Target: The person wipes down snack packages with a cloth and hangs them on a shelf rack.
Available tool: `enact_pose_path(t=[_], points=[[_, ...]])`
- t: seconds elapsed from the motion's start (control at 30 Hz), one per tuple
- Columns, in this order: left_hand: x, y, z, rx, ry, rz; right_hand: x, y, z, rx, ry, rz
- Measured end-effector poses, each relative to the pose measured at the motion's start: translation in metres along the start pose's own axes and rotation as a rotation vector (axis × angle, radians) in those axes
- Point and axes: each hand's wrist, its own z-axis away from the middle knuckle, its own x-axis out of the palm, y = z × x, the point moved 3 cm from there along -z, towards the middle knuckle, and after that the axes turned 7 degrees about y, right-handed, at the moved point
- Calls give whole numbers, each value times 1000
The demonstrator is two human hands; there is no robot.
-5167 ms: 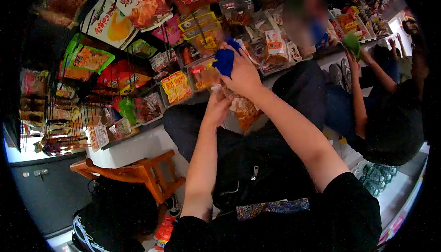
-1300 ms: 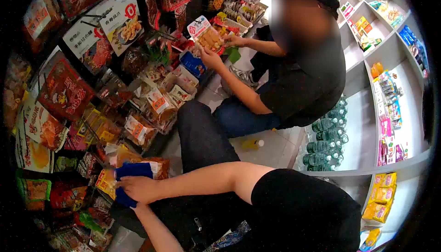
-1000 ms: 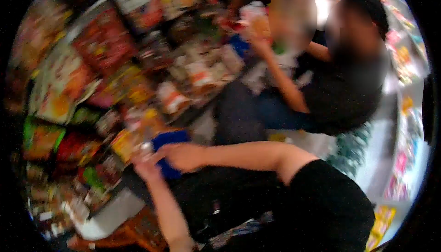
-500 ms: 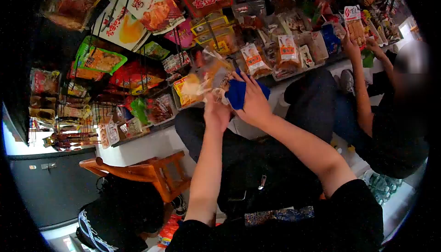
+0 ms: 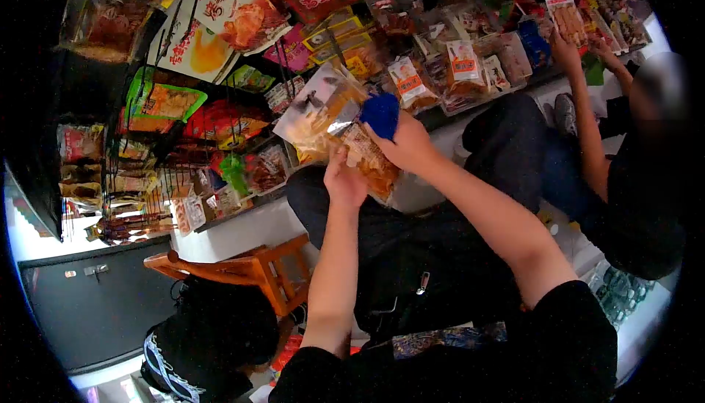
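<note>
In front of my knees, my left hand is closed on the lower edge of a clear snack packet with pale yellow contents. A second see-through packet with orange-brown contents lies against it, slanting down to the right between my hands. My right hand grips a folded blue cloth, which touches the upper right side of the packets. My right fingertips are partly hidden by the cloth.
Hanging snack bags fill the rack at left. Packets with orange-and-white labels stand on the shelf ahead. To my right, another person's hand holds a packet. A wooden chair and a seated person in black are at lower left.
The packets, blurred before, have turned and now show their broad faces. My right hand and the blue cloth have moved slightly up along them. The view has shifted a little.
</note>
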Motion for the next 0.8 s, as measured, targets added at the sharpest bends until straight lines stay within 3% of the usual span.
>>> enact_pose_path(t=[0.13, 0.23, 0.33, 0.37, 0.5, 0.6, 0.63, 0.73, 0.8], points=[[-9, 4, -2, -1, 22, -62, -8, 7, 28, 151, -27, -13], [17, -1, 18, -97, 84, -162, -11, -2, 18, 16, 95, 121], [25, -6, 18, -43, -144, -66, -8, -12, -10, -83, 132, 206], [25, -4, 19, -43, -77, -79, -14, -17, -13, 39, 85, 107], [38, 9, 9, 35, -55, 7, -11, -4, 8, 140, 10, 56], [37, 4, 2, 7, -88, 27, -15, -14, 22, -173, 109, 118], [39, 0, 0, 7, -38, -9, -15, -18, 26, -126, 111, 241], [49, -11, 6, -43, -137, -27, -10, -44, 22, -276, 89, 423], [45, -14, 5, 22, -131, -55, 5, -44, 21, -440, -185, 459]])
